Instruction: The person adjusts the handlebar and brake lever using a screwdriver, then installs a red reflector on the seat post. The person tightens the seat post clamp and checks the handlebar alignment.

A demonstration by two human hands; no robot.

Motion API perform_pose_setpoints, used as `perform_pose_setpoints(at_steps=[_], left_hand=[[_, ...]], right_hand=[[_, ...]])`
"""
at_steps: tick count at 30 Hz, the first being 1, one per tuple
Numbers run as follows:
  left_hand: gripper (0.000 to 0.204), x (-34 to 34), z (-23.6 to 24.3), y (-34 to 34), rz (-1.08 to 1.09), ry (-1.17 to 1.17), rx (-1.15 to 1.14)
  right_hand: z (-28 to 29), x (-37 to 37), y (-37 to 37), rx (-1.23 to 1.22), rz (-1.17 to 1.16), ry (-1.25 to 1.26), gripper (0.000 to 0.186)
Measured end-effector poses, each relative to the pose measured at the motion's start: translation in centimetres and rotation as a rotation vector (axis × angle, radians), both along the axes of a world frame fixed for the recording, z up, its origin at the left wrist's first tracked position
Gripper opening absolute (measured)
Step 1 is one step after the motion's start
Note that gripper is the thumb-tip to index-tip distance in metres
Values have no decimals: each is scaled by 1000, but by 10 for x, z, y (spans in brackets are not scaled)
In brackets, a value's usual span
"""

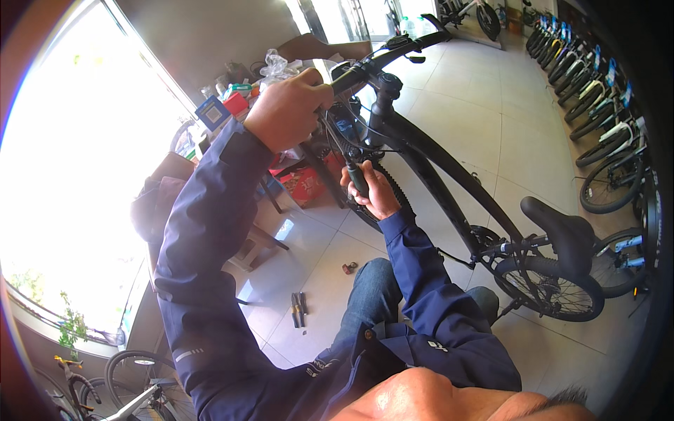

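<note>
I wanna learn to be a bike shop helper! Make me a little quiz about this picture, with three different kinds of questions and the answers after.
1. Which of the person's hands holds the dark-handled tool?
2. True or false: the saddle is bright yellow.
3. Where do the slim tools lie? (a) On a chair (b) On the tiled floor (c) On the windowsill

Key:
1. The right hand.
2. False; it is black.
3. b
</note>
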State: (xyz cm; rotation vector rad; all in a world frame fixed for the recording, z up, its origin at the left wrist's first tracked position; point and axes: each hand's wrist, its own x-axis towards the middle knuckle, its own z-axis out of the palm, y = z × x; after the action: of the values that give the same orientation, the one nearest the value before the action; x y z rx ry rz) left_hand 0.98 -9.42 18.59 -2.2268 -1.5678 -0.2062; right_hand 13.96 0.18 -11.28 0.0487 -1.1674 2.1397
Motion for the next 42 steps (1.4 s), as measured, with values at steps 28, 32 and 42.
perform_pose_setpoints(at_steps=[28,32,42], left_hand=[[29,3,2,-1,28,34,0],[33,5,3,-3,7,23,-5],[47,3,2,-1,-68,2,56]], right_hand=[[6,2,0,-76,40,-52,47],[5,-4,-5,-17,-214,28,58],[4,-6,-6,-36,-178,23,55]])
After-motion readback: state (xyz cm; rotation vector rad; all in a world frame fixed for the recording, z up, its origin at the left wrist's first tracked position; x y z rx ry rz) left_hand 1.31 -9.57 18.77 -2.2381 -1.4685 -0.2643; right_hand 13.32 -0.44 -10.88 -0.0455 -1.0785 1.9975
